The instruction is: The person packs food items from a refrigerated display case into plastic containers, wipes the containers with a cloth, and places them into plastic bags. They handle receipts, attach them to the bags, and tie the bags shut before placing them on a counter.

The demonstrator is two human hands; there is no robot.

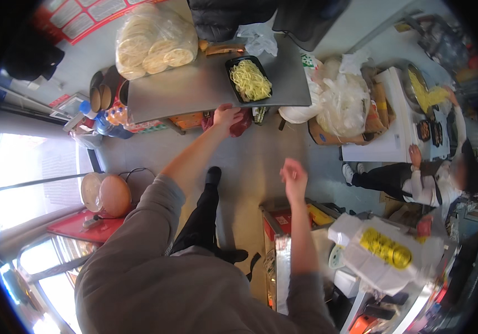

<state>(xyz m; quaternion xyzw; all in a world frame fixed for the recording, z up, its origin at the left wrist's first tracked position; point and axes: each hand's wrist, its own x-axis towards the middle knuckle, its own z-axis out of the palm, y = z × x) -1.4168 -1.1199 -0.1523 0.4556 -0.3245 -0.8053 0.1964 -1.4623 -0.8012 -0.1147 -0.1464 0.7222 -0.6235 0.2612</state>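
My left hand (227, 117) is at the front edge of a dark grey table (172, 94), its fingers spread and nothing visible in them. Whether it presses on the edge is unclear. Just beyond it, on the tabletop, a black plastic tray (244, 61) holds a heap of pale yellow noodles (250, 80). My right hand (294, 173) hangs in the air over the floor, away from the table. It is blurred and its fingers curl loosely, so I cannot see whether they close on anything.
A clear bag of round flatbreads (155, 41) stands at the table's back left. Plastic bags (343, 98) fill a cardboard box to the right. Farther right, a person (422, 183) handles noodles at a white counter (383, 121). A cluttered shelf (282, 267) is by my right forearm.
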